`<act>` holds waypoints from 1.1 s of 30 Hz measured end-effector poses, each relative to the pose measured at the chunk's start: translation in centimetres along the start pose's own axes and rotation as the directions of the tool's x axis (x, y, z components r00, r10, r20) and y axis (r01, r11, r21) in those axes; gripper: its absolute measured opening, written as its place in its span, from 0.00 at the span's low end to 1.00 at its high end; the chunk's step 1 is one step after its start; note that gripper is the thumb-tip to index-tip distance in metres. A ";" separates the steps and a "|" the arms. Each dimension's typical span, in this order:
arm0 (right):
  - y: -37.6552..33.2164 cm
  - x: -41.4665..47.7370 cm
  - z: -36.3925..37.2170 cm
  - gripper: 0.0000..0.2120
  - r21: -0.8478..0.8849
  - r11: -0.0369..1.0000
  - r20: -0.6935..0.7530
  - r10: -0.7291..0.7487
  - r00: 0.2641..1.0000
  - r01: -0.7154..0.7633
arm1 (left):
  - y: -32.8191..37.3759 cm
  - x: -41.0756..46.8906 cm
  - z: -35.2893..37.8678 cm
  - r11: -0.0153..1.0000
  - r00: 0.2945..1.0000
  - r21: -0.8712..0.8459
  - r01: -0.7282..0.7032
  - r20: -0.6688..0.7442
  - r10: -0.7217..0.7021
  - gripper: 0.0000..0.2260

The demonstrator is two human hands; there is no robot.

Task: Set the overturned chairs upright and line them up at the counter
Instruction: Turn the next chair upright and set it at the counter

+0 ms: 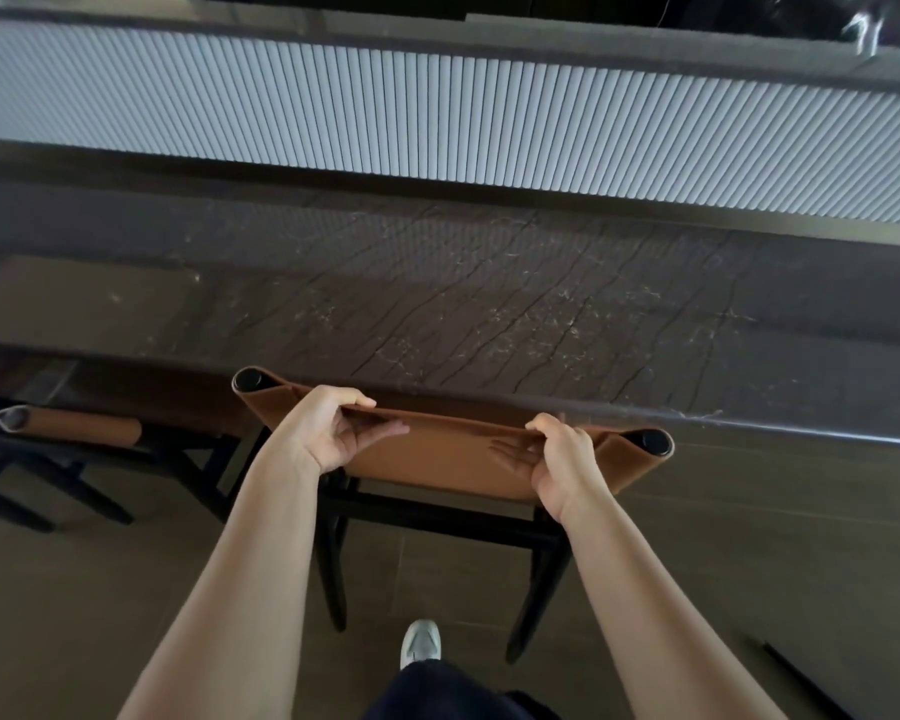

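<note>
So both hands are gripping the tan backrest [453, 449] of an upright chair [437, 511] right at the counter [489, 304]: left hand [328, 428] pinching the top edge near one post, right hand [557, 459] curling over it near the other. Looks like the lining-up step, since it's already standing with its back nearly touching the counter edge. A second chair [74, 439] is sitting just to the left. Next move is probably nudging this one square and evenly spaced with that neighbour.
</note>
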State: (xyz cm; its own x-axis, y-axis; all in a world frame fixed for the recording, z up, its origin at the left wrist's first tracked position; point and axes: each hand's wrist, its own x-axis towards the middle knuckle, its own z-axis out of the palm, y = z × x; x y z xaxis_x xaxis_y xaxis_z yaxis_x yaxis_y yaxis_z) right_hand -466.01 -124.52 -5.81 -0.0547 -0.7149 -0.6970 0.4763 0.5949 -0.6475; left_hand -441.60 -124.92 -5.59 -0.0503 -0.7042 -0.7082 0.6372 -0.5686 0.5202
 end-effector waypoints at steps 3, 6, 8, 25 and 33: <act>0.2 -0.3 0.0 0.09 -0.006 1.000 -0.036 0.008 0.999 -0.008 | -0.2 -0.3 -0.2 1.000 1.000 0.011 0.024 -0.002 -0.024 0.12; 0.3 -0.3 0.1 0.11 0.005 1.000 -0.058 -0.004 0.998 0.004 | -0.1 -0.3 -0.3 0.999 0.999 0.020 0.035 0.007 -0.035 0.11; 0.4 -0.3 0.4 0.13 0.027 0.999 -0.087 -0.017 0.996 0.020 | 0.0 -0.3 -0.4 0.999 0.999 0.025 0.049 0.023 -0.049 0.10; 3.1 -1.4 -0.7 0.07 -0.001 0.999 -0.207 -0.037 0.978 0.037 | -2.3 -1.6 -1.7 0.999 0.998 -0.016 0.038 -0.051 -0.039 0.06; 4.5 -1.2 -1.4 0.09 0.078 0.994 -0.200 -0.061 0.978 0.078 | -3.6 -1.7 -2.9 1.000 0.999 -0.020 0.019 -0.047 -0.020 0.07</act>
State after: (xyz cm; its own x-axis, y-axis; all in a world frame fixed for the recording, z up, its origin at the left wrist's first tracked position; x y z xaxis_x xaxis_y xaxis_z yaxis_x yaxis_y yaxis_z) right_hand -465.01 -120.48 -8.32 -0.2576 -0.6621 -0.7038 0.5379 0.5068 -0.6737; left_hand -441.60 -120.42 -7.61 -0.0264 -0.6719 -0.7402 0.6513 -0.5732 0.4972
